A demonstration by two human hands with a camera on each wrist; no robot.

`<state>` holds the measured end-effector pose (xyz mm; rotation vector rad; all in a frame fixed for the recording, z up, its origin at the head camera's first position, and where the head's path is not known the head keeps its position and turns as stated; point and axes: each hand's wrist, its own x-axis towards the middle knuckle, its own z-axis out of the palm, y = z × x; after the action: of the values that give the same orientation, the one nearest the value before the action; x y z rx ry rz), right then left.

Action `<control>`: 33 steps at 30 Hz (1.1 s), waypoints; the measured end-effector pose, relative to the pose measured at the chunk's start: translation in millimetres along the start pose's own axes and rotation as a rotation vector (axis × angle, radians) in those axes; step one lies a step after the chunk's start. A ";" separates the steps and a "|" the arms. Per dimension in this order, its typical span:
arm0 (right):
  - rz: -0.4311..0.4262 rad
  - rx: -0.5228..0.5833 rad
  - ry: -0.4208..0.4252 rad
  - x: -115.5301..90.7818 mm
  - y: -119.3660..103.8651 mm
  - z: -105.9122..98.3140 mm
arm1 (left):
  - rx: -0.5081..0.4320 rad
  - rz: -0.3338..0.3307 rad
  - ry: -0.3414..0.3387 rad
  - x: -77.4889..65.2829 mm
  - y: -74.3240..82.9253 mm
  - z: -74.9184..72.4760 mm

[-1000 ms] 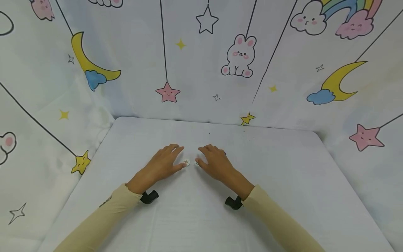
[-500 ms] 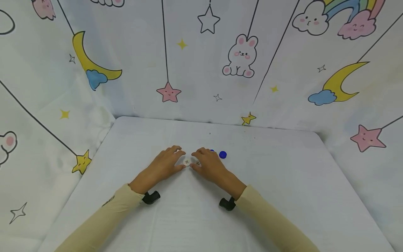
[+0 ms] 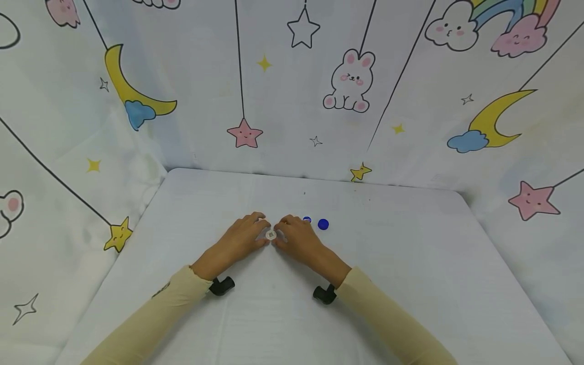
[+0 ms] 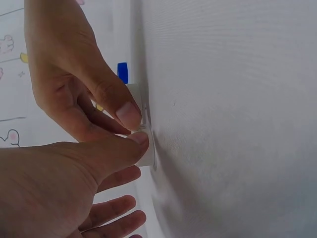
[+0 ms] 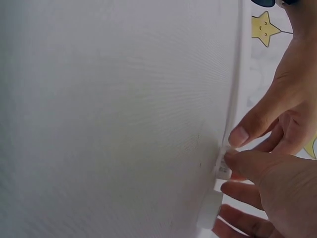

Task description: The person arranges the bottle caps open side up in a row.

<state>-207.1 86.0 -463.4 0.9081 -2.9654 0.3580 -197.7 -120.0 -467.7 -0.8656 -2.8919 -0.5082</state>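
Between my two hands, in the middle of the white table, stands a small white cylinder with a grey-brown mark on its round top. My left hand curls its thumb and fingers round it from the left. From the right, my right hand has thumb and fingers curled at a second small white cylinder, which bears grey marks and is largely hidden by the hand. The thumb tips almost meet in the left wrist view, where white cylinder walls show beside the thumbs.
Just beyond my right hand, a round blue top and another blue top show. Another white cylinder stands past the right fingers in the right wrist view. A patterned cloth hangs behind the white table.
My right hand has moved left towards the left hand, bringing its white cylinder alongside the other. This uncovers the two blue tops. My left hand stays almost in place.
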 end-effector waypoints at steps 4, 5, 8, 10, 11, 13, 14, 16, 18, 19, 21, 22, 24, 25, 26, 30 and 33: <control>0.010 0.000 -0.005 0.5 -0.7 1.9 | -0.014 -0.004 -0.012 1.7 1.6 0.2; 0.009 -0.003 -0.005 0.5 -0.7 2.5 | -0.016 -0.005 -0.014 2.0 2.0 0.3; -0.001 -0.007 0.001 0.9 -0.7 4.0 | -0.015 0.001 -0.011 2.8 3.0 0.7; -0.010 -0.013 0.011 1.1 -0.4 5.1 | -0.010 0.009 -0.003 3.3 3.6 1.2; -0.014 -0.017 0.017 1.3 -0.1 5.6 | -0.008 0.011 0.001 3.5 3.8 1.4; -0.021 -0.018 0.025 1.6 0.3 6.4 | -0.002 0.015 0.008 3.9 4.0 2.0; -0.022 -0.021 0.027 1.7 0.4 6.8 | 0.002 0.016 0.012 4.1 3.9 2.4; -0.026 -0.024 0.030 1.9 0.8 7.2 | 0.009 0.017 0.015 4.5 3.6 3.2; -0.028 -0.021 0.033 1.9 1.2 7.6 | 0.015 0.019 0.015 5.0 3.3 3.9; -0.030 -0.020 0.032 1.9 1.3 7.7 | 0.015 0.020 0.014 5.4 3.3 4.2; -0.031 -0.015 0.034 2.1 1.7 7.8 | 0.013 0.019 0.010 5.7 3.1 4.4; -0.029 -0.014 0.033 2.3 2.0 7.7 | 0.013 0.020 0.011 5.8 3.1 4.3; -0.026 -0.013 0.027 2.8 2.4 7.3 | 0.019 0.021 0.014 5.7 3.0 3.9; -0.022 -0.009 0.021 3.2 2.4 6.9 | 0.023 0.023 0.019 5.4 2.8 3.7; -0.018 -0.003 0.018 3.7 2.4 6.3 | 0.032 0.027 0.028 5.2 2.6 3.5; -0.003 0.034 0.008 5.4 2.4 2.9 | 0.061 0.061 0.086 4.5 1.5 2.3; 0.005 0.065 0.002 5.5 2.1 -0.3 | 0.064 0.089 0.115 4.4 0.9 0.6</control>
<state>-212.9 84.7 -463.0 0.9062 -2.9707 0.4581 -200.9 -116.9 -467.2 -0.9191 -2.7357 -0.4393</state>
